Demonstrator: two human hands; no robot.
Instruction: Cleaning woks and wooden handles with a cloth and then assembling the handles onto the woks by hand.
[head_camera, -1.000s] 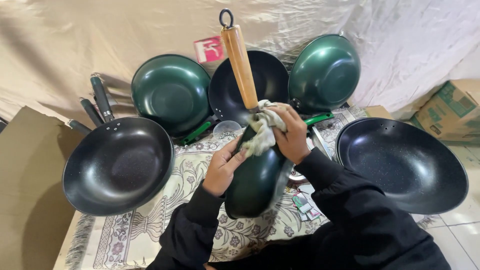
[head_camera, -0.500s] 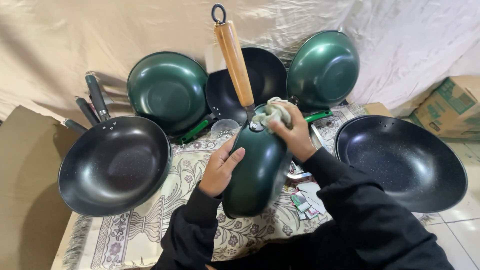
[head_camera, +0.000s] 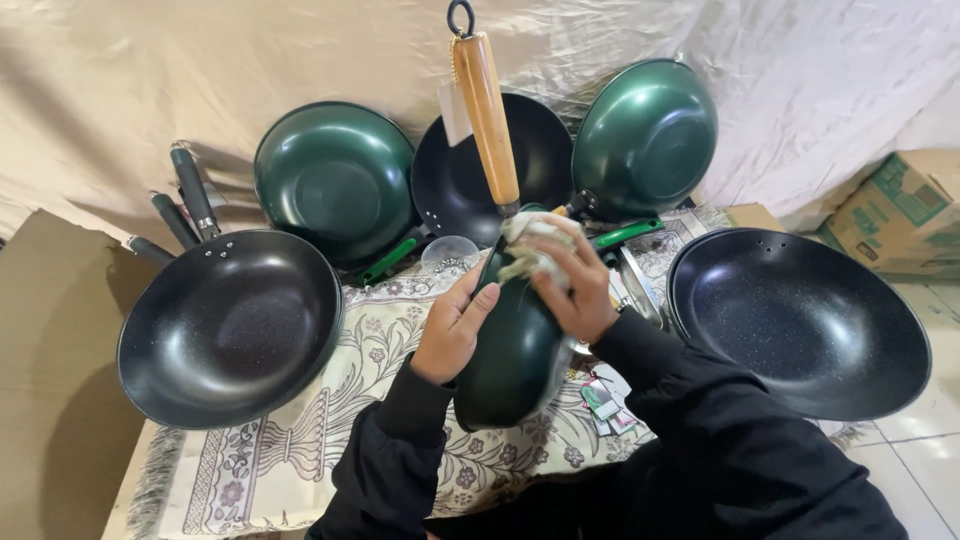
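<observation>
Left hand (head_camera: 455, 330) grips green wok (head_camera: 515, 345) by its rim, tilted on edge over the mat (head_camera: 330, 400), right hand (head_camera: 575, 290) fingers clamped on rag (head_camera: 530, 245) near the wooden handle (head_camera: 487, 115); best to keep the rim grip firm, rub in short strokes.

A dark green, glossy metal wok (head_camera: 515, 350) is held on edge at the centre, its rounded underside turned up, its long wooden handle with a black hanging ring (head_camera: 486, 115) pointing toward twelve o'clock. A crumpled off-white cloth (head_camera: 528, 245) is pressed against its upper rim near the handle joint.
</observation>
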